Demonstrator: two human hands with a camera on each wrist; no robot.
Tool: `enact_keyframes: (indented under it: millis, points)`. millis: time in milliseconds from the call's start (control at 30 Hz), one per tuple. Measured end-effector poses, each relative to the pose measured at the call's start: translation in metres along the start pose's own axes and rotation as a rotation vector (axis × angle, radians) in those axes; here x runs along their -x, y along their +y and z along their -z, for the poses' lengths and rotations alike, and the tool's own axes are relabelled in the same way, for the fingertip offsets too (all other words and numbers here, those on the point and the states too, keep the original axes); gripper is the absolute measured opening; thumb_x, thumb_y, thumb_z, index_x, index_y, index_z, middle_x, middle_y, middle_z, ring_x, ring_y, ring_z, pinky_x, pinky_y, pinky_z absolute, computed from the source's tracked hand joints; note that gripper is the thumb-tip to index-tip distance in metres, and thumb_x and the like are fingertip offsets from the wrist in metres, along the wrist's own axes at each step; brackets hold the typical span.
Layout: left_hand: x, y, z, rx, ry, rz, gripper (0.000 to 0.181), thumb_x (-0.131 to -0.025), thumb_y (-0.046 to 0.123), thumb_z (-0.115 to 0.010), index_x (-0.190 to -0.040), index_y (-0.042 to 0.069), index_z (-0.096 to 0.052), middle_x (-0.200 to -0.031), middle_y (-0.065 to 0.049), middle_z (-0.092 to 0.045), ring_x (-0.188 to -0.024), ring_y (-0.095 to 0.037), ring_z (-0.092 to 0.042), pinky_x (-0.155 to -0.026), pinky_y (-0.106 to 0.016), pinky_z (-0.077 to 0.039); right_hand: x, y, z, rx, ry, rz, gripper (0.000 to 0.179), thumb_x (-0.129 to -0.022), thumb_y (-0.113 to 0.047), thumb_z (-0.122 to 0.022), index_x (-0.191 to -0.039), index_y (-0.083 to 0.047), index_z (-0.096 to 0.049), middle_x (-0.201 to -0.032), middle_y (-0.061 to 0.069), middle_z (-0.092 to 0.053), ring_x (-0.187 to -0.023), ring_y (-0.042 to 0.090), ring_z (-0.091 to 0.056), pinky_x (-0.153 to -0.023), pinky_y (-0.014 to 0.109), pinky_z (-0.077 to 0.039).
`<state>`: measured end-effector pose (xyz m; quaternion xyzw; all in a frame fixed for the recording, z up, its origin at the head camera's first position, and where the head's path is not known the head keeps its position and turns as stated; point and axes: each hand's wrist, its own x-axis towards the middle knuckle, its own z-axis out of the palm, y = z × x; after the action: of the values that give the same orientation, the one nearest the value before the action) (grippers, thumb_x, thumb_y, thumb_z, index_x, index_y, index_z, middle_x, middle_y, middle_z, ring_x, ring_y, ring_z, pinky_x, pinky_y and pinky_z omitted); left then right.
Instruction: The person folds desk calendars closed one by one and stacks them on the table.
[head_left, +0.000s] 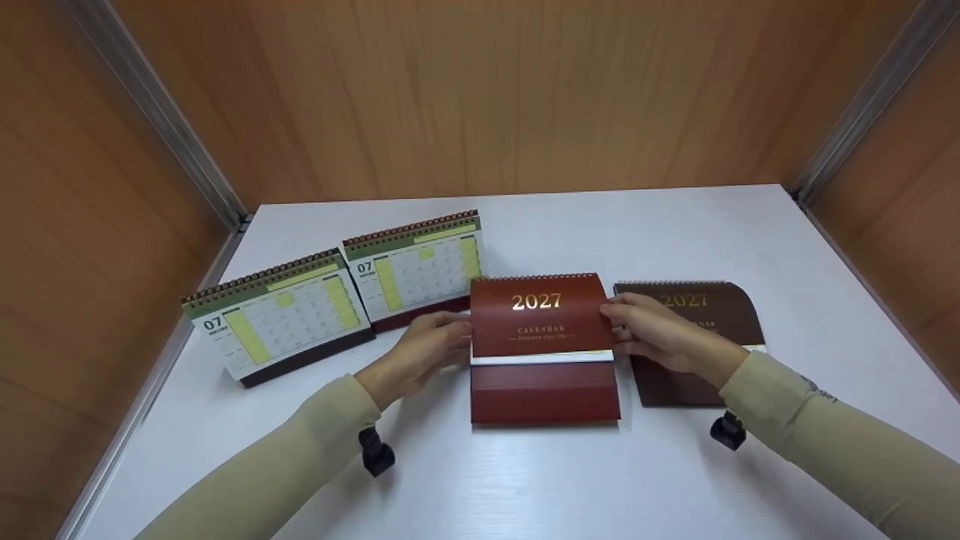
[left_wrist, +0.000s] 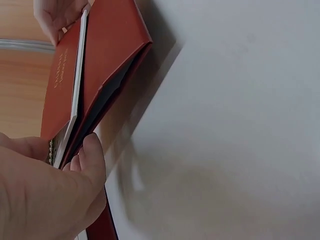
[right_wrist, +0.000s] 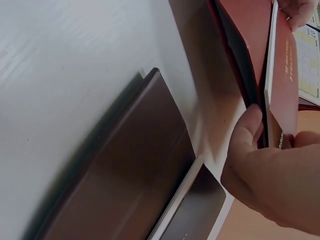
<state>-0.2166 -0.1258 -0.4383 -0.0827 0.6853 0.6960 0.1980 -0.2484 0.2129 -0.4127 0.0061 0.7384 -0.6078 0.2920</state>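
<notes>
A red desk calendar (head_left: 544, 394) with gold "2027" lettering and a spiral top is held between both hands, its cover facing up. The left hand (head_left: 420, 352) grips its left edge, thumb and fingers on either side of the pages and stand in the left wrist view. On the opposite edge, the right hand (head_left: 667, 334) pinches it the same way, fingers (right_wrist: 247, 130) under the stand. A shadow falls on the table beneath the calendar. Behind the right hand lies a brown "2027" calendar (head_left: 675, 386), partly hidden by that hand and sleeve.
Two calendars stand propped at the left, both turned to a "07" page: a dark-based one (head_left: 289, 315) in front and a red-based one (head_left: 416, 270) behind. The white table (head_left: 637, 232) is bounded by wooden panels (head_left: 480, 97) at the back and both sides.
</notes>
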Motion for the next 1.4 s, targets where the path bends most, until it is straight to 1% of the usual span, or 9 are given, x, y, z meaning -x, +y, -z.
enact_keyframes:
  millis: [100,267,400,500,733,833,1000,1233,1400]
  points:
    - [-0.001,0.003,-0.002,0.02,-0.005,-0.006,0.041,-0.109,0.02,-0.059,-0.14,-0.006,-0.056,-0.139,-0.02,-0.065,-0.131,-0.032,-0.064,-0.114,-0.047,-0.05,0.0,-0.002,0.003,0.003,0.032,-0.002,0.035,-0.113,-0.025,-0.048,-0.136,0.002,-0.046,-0.112,0.008,-0.063,-0.097,0.017,-0.068,-0.089,0.03,-0.059]
    - [-0.005,0.006,-0.008,0.034,0.005,-0.03,0.041,-0.109,0.024,-0.062,-0.139,-0.004,-0.058,-0.138,-0.02,-0.065,-0.129,-0.033,-0.065,-0.113,-0.048,-0.05,-0.001,-0.006,0.008,0.046,0.07,0.009,0.043,-0.113,-0.026,-0.049,-0.145,0.003,-0.043,-0.118,0.011,-0.065,-0.099,0.018,-0.071,-0.09,0.031,-0.061]
    - [-0.008,0.007,-0.016,0.049,0.032,-0.063,0.038,-0.108,0.019,-0.063,-0.137,-0.005,-0.059,-0.132,-0.02,-0.067,-0.125,-0.033,-0.068,-0.11,-0.048,-0.053,-0.001,-0.01,0.014,0.081,0.09,0.044,0.051,-0.113,-0.022,-0.05,-0.152,0.007,-0.036,-0.125,0.016,-0.062,-0.103,0.019,-0.07,-0.095,0.034,-0.06]
    - [-0.011,0.008,-0.023,0.059,0.037,-0.085,0.036,-0.108,0.015,-0.063,-0.137,-0.006,-0.059,-0.127,-0.019,-0.067,-0.12,-0.03,-0.069,-0.108,-0.047,-0.055,-0.001,-0.011,0.019,0.115,0.106,0.056,0.053,-0.112,-0.02,-0.05,-0.154,0.008,-0.034,-0.127,0.017,-0.06,-0.103,0.019,-0.067,-0.095,0.033,-0.06]
    - [-0.019,0.012,-0.04,0.058,0.041,-0.085,0.034,-0.108,0.013,-0.062,-0.137,-0.005,-0.059,-0.122,-0.016,-0.066,-0.115,-0.024,-0.069,-0.103,-0.042,-0.058,0.001,-0.006,0.033,0.164,0.125,0.071,0.053,-0.112,-0.017,-0.051,-0.153,0.01,-0.033,-0.127,0.016,-0.059,-0.102,0.019,-0.065,-0.091,0.032,-0.06]
    - [-0.023,0.013,-0.048,0.061,0.055,-0.075,0.033,-0.108,0.012,-0.062,-0.136,-0.005,-0.059,-0.122,-0.016,-0.067,-0.114,-0.024,-0.07,-0.102,-0.042,-0.059,0.002,-0.005,0.04,0.179,0.129,0.074,0.052,-0.111,-0.016,-0.052,-0.152,0.011,-0.033,-0.127,0.018,-0.059,-0.101,0.019,-0.066,-0.089,0.032,-0.061]
    - [-0.031,0.014,-0.067,0.07,0.045,-0.075,0.031,-0.108,0.011,-0.062,-0.135,-0.004,-0.06,-0.12,-0.015,-0.068,-0.111,-0.023,-0.071,-0.101,-0.041,-0.059,0.008,-0.004,0.058,0.23,0.145,0.06,0.054,-0.111,-0.017,-0.053,-0.151,0.012,-0.032,-0.128,0.018,-0.058,-0.097,0.016,-0.069,-0.085,0.03,-0.062]
    - [-0.04,0.016,-0.094,0.064,0.055,-0.085,0.028,-0.106,0.008,-0.065,-0.132,-0.002,-0.064,-0.114,-0.012,-0.07,-0.104,-0.02,-0.072,-0.098,-0.042,-0.06,0.015,0.0,0.084,0.26,0.138,0.048,0.053,-0.111,-0.015,-0.053,-0.15,0.013,-0.031,-0.128,0.019,-0.058,-0.097,0.014,-0.071,-0.087,0.032,-0.063]
    - [-0.045,0.017,-0.111,0.06,0.058,-0.087,0.026,-0.105,0.008,-0.066,-0.129,-0.001,-0.065,-0.112,-0.011,-0.07,-0.104,-0.019,-0.071,-0.099,-0.042,-0.06,0.021,0.003,0.1,0.32,0.133,0.05,0.051,-0.112,-0.016,-0.05,-0.149,0.015,-0.031,-0.131,0.023,-0.057,-0.1,0.014,-0.071,-0.087,0.033,-0.064]
